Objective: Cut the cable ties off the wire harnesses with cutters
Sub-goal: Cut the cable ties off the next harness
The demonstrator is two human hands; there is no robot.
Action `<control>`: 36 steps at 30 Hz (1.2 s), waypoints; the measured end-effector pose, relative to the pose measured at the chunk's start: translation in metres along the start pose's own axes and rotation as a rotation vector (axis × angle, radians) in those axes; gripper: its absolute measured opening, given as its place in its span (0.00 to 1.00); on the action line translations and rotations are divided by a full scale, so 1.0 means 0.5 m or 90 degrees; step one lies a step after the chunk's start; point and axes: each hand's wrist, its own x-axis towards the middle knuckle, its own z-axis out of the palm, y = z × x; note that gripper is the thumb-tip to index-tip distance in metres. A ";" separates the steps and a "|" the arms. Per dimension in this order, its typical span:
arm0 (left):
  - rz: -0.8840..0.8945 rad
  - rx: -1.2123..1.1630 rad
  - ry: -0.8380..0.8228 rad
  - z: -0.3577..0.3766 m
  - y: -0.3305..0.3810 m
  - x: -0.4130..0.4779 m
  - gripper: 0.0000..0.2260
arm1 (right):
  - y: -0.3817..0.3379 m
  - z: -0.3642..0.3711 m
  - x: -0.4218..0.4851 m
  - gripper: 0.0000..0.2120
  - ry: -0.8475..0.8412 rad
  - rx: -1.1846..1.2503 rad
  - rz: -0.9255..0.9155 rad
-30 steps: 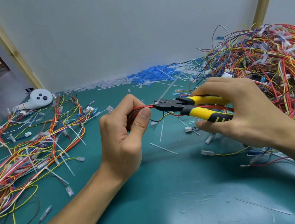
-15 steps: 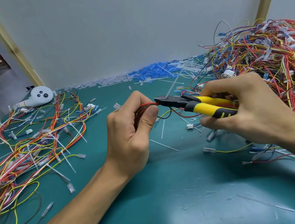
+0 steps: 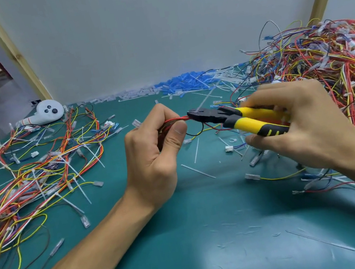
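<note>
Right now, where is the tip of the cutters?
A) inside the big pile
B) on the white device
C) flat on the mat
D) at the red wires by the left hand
D: the cutters, in the right hand, reach the red wires that the left hand pinches.

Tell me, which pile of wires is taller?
The pile on the right, heaped high behind the right hand; the wires on the left lie spread flat.
</note>
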 end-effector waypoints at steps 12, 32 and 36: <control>-0.001 0.011 -0.030 0.003 0.001 -0.001 0.11 | 0.010 -0.001 0.002 0.09 -0.028 0.014 -0.025; -0.013 0.007 -0.033 0.001 -0.004 0.001 0.11 | 0.009 0.011 0.001 0.18 -0.006 -0.017 -0.020; -0.028 -0.001 -0.037 0.001 -0.001 0.000 0.11 | 0.011 0.010 0.004 0.20 -0.026 -0.023 -0.037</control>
